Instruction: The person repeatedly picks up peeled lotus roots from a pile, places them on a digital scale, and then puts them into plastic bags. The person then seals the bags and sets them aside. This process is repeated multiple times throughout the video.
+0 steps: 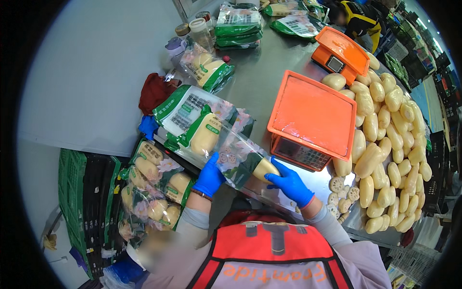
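Observation:
My left hand (209, 177), in a blue glove, grips the lower edge of a clear printed plastic bag (236, 155). A peeled lotus root piece (205, 139) lies inside at the bag's green end. In my right hand (293, 183), also gloved in blue, is a second peeled lotus root piece (265, 169) at the bag's other end. Whether this piece is fully inside the film, I cannot tell. Beneath the filled bag lies a stack of flat printed bags (191, 103). Just beyond my right hand stands an orange-topped weighing scale (314, 115) with a keypad.
Peeled lotus roots (375, 159) are heaped at the right, beside cut slices (337, 184). Filled bags (155, 180) fill a crate at the left. A second orange scale (343, 50), packed bags (238, 25) and bottles (200, 30) stand farther back. Another person (361, 21) bends nearby.

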Motion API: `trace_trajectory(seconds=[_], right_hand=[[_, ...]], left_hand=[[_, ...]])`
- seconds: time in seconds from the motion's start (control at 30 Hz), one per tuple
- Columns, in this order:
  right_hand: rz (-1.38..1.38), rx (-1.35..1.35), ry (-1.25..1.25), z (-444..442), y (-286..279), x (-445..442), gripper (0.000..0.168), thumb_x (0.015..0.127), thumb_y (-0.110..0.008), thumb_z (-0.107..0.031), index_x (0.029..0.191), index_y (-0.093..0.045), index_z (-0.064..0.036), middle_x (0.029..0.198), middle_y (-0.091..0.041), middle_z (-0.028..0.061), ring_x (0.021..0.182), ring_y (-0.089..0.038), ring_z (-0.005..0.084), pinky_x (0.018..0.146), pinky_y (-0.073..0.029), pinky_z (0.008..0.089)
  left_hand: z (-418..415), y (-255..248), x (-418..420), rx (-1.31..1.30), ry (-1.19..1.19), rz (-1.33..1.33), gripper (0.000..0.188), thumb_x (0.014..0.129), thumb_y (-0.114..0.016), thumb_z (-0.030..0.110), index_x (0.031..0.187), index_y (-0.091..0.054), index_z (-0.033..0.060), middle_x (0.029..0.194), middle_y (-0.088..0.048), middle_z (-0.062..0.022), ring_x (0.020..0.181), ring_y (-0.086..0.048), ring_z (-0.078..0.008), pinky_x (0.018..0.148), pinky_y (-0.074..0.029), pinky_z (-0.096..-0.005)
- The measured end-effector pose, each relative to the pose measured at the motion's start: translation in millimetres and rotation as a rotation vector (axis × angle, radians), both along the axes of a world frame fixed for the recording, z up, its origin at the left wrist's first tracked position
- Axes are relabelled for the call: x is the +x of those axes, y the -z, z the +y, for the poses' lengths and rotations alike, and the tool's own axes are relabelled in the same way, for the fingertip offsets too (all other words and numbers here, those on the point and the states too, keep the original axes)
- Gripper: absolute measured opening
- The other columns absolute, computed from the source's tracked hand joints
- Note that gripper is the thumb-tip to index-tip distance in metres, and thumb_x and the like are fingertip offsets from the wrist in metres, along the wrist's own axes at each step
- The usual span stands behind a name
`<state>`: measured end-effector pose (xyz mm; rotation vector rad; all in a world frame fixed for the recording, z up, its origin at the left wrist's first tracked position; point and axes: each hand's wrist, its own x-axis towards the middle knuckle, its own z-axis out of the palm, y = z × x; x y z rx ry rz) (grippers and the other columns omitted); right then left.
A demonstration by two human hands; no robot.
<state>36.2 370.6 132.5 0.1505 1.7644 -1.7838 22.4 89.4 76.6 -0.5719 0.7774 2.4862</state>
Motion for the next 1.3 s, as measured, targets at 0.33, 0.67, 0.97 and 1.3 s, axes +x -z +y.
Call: trace_trajectory(seconds=[0.33,0.67,0.97,1.3], right_hand=[[-0.216,-0.261,0.100,-70,-7,-12,0.039,0.091,-0.058,-0.026,0.119,-0.055,0.001,0.104,-0.062,0.0115,0.090,-0.062,0.0193,0.077,-0.052,0.0314],[0.868,0.457,-0.375,-104,77,-39,0.028,0.089,-0.060,-0.019,0.112,-0.058,-0.004,0.091,-0.063,0.0050,0.076,-0.061,0.0178,0.063,-0.049,0.0388],[0.803,0.649,-0.442,-141,84,-63,0.023,0.085,-0.064,-0.015,0.105,-0.063,-0.005,0.090,-0.066,0.0123,0.078,-0.065,0.0248,0.067,-0.051,0.0388],[1.090,-0.040,0.105,-121,-118,-71,0.033,0.082,-0.067,0.000,0.114,-0.060,0.000,0.101,-0.065,0.0144,0.092,-0.064,0.0252,0.083,-0.050,0.0332]], left_hand=[[-2,-12,43,-0.462,0.216,-0.055,0.047,0.101,-0.041,0.041,0.119,-0.058,0.0020,0.107,-0.066,-0.0127,0.094,-0.066,-0.0210,0.080,-0.054,-0.0328],[12,-36,32,-0.596,0.442,0.154,0.037,0.099,-0.047,0.032,0.096,-0.068,0.0018,0.082,-0.070,-0.0092,0.072,-0.066,-0.0147,0.065,-0.049,-0.0240],[-7,-33,31,-0.581,0.551,0.106,0.034,0.098,-0.051,0.029,0.100,-0.065,-0.0025,0.084,-0.070,-0.0128,0.077,-0.068,-0.0184,0.069,-0.053,-0.0274],[-60,-112,-60,-0.509,-0.134,0.574,0.043,0.092,-0.052,0.014,0.133,-0.048,-0.0001,0.124,-0.058,-0.0157,0.110,-0.059,-0.0229,0.092,-0.050,-0.0346]])
